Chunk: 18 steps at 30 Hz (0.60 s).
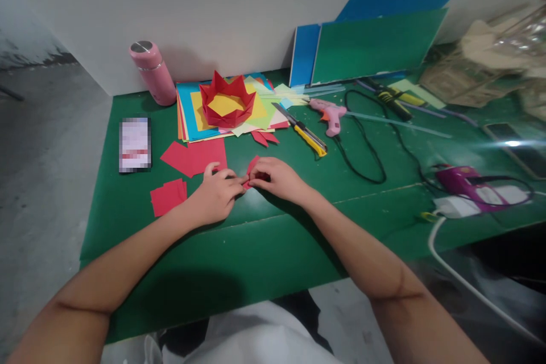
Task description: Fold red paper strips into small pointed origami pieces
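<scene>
A small folded piece of red paper (253, 163) lies on the green tabletop, between my two hands. My right hand (279, 179) pinches it with thumb and fingertips. From the other side my left hand (216, 193) has its fingertips closed at the paper's lower edge, and part of the paper is hidden under the fingers. Larger red paper sheets (207, 153) lie just beyond my left hand. Small red paper squares (167, 199) are stacked to its left. Slim folded red pieces (261, 139) rest behind the right hand.
A red pointed paper ring (232, 119) sits on stacked coloured paper (185, 119). Behind stand a pink bottle (152, 74) and leaning boards (375, 45). A phone (135, 145) lies left; a utility knife (305, 135), corded pink glue gun (330, 115) and purple device (463, 185) lie right.
</scene>
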Tool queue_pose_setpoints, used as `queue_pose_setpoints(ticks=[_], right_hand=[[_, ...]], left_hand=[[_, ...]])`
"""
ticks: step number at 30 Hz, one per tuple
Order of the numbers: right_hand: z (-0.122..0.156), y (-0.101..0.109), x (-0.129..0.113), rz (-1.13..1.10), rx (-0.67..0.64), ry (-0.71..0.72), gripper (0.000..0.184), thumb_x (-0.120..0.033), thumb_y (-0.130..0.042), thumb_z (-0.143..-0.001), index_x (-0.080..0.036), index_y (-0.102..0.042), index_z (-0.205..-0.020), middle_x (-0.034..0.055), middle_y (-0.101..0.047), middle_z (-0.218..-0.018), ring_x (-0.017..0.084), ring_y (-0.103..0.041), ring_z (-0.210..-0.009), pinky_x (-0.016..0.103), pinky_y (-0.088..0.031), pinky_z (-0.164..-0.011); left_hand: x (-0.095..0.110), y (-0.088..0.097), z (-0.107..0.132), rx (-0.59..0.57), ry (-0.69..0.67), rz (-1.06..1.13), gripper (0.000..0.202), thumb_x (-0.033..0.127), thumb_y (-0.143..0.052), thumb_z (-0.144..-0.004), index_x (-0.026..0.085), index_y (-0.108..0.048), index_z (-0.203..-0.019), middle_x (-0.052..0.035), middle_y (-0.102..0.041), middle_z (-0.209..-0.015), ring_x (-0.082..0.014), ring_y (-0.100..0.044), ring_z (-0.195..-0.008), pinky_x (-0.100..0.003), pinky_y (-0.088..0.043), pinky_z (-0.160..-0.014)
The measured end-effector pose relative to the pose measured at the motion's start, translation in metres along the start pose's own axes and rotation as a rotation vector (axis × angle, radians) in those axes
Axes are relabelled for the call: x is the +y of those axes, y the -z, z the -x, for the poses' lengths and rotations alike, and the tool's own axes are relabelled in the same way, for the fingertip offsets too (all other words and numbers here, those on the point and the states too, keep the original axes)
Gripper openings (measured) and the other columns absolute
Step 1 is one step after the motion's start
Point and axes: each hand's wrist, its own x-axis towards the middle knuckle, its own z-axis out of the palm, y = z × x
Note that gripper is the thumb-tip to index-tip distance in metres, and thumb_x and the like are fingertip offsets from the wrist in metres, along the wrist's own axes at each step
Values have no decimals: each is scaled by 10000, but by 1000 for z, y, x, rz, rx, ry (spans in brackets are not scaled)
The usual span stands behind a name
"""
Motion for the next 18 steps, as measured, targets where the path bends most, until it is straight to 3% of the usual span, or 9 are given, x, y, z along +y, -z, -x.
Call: queue_pose_setpoints(ticks=[11, 18], right_hand=[[-1, 2, -3, -59, -6, -47, 117, -76, -618, -808, -170, -582, -747, 7, -603, -745, 134, -515, -714, 251, -369, -670], [2, 6, 2, -123, -22, -51, 128, -55, -572, -815, -176, -614, -810, 18, -634, -798, 140, -561, -755, 256, -416, -681]], left_hand=[[-3, 5, 1, -36, -76, -82, 372, 90, -414, -836, 237, -719, -990, -71, -685, -1120, -255, -542, -1041, -554, -232, -971], [-6, 3, 0, -3, -74, -65, 338, 105, -425, -835, 239, -727, -910, -53, -676, -1180, -254, -552, -1090, -531, -259, -980]])
